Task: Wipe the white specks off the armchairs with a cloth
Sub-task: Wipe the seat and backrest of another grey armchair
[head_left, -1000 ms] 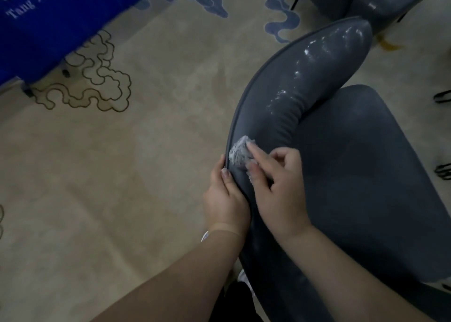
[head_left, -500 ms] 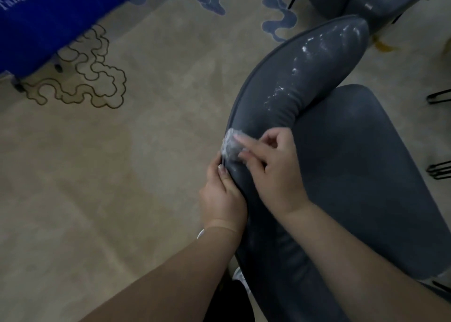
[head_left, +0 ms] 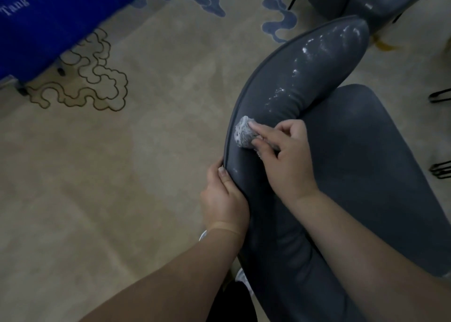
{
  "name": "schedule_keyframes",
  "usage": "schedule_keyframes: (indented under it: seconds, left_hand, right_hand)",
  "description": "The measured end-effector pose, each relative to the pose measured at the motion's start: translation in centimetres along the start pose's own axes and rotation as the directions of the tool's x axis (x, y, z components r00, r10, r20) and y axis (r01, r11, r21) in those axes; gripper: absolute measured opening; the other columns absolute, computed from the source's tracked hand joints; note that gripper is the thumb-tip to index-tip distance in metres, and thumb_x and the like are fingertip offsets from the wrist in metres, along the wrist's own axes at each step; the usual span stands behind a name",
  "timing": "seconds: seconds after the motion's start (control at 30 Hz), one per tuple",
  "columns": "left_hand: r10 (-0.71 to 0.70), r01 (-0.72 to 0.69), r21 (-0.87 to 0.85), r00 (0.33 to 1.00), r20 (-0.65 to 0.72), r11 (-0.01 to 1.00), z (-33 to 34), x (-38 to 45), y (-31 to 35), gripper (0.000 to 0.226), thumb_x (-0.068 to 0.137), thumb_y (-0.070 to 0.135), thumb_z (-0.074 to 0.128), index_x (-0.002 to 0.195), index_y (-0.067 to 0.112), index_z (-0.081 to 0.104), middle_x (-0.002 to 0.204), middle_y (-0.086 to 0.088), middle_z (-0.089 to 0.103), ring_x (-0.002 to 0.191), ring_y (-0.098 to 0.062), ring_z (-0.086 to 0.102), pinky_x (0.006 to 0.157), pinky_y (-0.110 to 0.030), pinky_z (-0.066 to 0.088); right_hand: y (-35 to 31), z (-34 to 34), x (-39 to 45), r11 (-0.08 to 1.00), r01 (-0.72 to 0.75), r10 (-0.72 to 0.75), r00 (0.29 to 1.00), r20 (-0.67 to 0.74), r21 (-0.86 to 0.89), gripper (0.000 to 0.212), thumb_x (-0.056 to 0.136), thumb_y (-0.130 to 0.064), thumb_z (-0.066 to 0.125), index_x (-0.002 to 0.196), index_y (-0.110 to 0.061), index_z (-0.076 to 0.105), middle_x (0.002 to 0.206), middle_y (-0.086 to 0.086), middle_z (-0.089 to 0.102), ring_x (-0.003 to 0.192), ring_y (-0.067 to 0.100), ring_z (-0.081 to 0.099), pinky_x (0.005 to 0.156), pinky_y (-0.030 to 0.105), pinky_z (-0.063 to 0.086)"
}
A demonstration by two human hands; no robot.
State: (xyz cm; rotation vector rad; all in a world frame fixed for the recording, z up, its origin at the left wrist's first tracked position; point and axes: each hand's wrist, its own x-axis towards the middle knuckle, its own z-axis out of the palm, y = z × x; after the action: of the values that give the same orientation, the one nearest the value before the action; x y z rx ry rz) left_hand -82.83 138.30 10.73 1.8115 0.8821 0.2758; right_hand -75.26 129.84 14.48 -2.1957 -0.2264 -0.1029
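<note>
The right hand [head_left: 285,160] pinches a cloth [head_left: 244,135] against the armchair [head_left: 280,107] back; the left hand [head_left: 223,199] grips its rim. White specks [head_left: 305,63] dot the padding beyond.

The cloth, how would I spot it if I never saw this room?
Find the grey armchair and follow its curved back down from the white specks. The cloth is the pale, bumpy wad under the right hand, the only light thing on that dark back.
</note>
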Motion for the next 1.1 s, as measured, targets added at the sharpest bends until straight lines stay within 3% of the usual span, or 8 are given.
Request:
schedule_keyframes:
  seconds: [0.2,0.37,0.47,0.6,0.73,0.83,0.97,1.1]
  left_hand:
    - [-0.064,0.062,-0.03,0.996,-0.067,0.998,-0.2,-0.2,0.3,0.029,0.097,0.032,0.031,0.106,0.02,0.056,0.07,0.022,0.05,0.067,0.024,0.049,0.055,0.001,0.033]
    - [-0.13,0.129,-0.011,0.987,-0.099,0.992,-0.2,-0.2,0.4,0.02,0.102,0.021,0.034,0.108,0.02,0.052,0.067,0.017,0.049,0.063,0.018,0.05,0.051,-0.004,0.034]
    - [-0.156,0.156,-0.002,0.985,-0.08,0.988,-0.5,-0.3,0.5,0.02,0.102,0.023,0.033,0.108,0.022,0.052,0.066,0.014,0.05,0.061,0.016,0.051,0.049,-0.006,0.035]
    - [-0.144,0.145,0.007,0.986,-0.085,0.989,-0.5,-0.2,0.6,0.021,0.102,0.02,0.035,0.11,0.019,0.054,0.066,0.016,0.048,0.056,0.011,0.05,0.051,-0.014,0.033]
    - [-0.153,0.154,0.024,0.986,-0.068,0.988,-0.6,-0.4,0.7,0.02,0.102,0.023,0.033,0.11,0.023,0.051,0.068,0.014,0.05,0.059,0.008,0.051,0.049,-0.007,0.035]
    - [-0.156,0.159,0.04,0.985,-0.067,0.986,-0.6,-0.3,0.6,0.021,0.102,0.026,0.032,0.112,0.026,0.051,0.07,0.015,0.051,0.059,0.0,0.048,0.052,-0.018,0.03]
    - [-0.099,0.101,0.099,0.995,-0.016,0.99,-0.6,-0.3,1.1,0.024,0.101,0.03,0.032,0.118,0.028,0.05,0.072,0.009,0.054,0.063,-0.019,0.052,0.063,-0.03,0.034]
    - [-0.032,0.022,0.191,0.998,0.047,0.981,-0.6,-0.3,1.6,0.031,0.102,0.03,0.033,0.128,0.026,0.05,0.095,-0.013,0.067,0.082,-0.034,0.059,0.065,-0.028,0.031]
  right_hand:
    - [-0.9,-1.6,-4.6,0.979,0.169,-0.154,0.98,0.129,-0.114,0.036,0.079,-0.004,0.072,0.11,-0.022,0.071,0.096,0.006,0.045,0.088,0.024,0.048,0.082,0.028,0.045]
    - [-2.5,-0.1,-0.4,0.954,0.212,-0.17,0.965,0.197,-0.212,0.028,0.079,-0.006,0.073,0.104,-0.018,0.075,0.095,0.011,0.048,0.09,0.031,0.047,0.08,0.043,0.045]
    - [-2.0,-0.3,-0.9,0.962,0.212,-0.164,0.953,0.256,-0.171,0.022,0.084,-0.012,0.068,0.103,-0.021,0.075,0.097,0.005,0.046,0.093,0.028,0.047,0.083,0.041,0.044]
    - [-1.3,-1.8,-4.3,0.968,0.198,-0.166,0.967,0.195,-0.154,0.035,0.077,-0.005,0.075,0.107,-0.022,0.073,0.095,0.008,0.046,0.089,0.028,0.048,0.083,0.031,0.044]
    - [-1.3,-0.3,-0.2,0.957,0.217,-0.194,0.972,0.131,-0.194,0.036,0.077,-0.002,0.072,0.109,-0.019,0.072,0.094,0.014,0.046,0.088,0.033,0.049,0.08,0.04,0.047]
    - [-1.0,0.3,0.5,0.989,0.084,-0.078,0.996,0.053,-0.123,0.034,0.082,-0.005,0.068,0.111,-0.021,0.071,0.097,0.008,0.041,0.092,0.031,0.049,0.086,0.042,0.046]
    - [-0.5,-0.4,-4.8,1.0,0.001,-0.001,1.0,-0.002,-0.019,0.039,0.082,-0.005,0.069,0.116,-0.025,0.068,0.098,0.001,0.039,0.089,0.015,0.049,0.087,0.024,0.047]
    - [-0.3,0.1,-2.2,0.989,-0.137,0.138,0.99,-0.008,0.062,0.037,0.084,-0.01,0.069,0.117,-0.027,0.066,0.099,-0.001,0.037,0.084,-0.004,0.045,0.086,0.002,0.035]
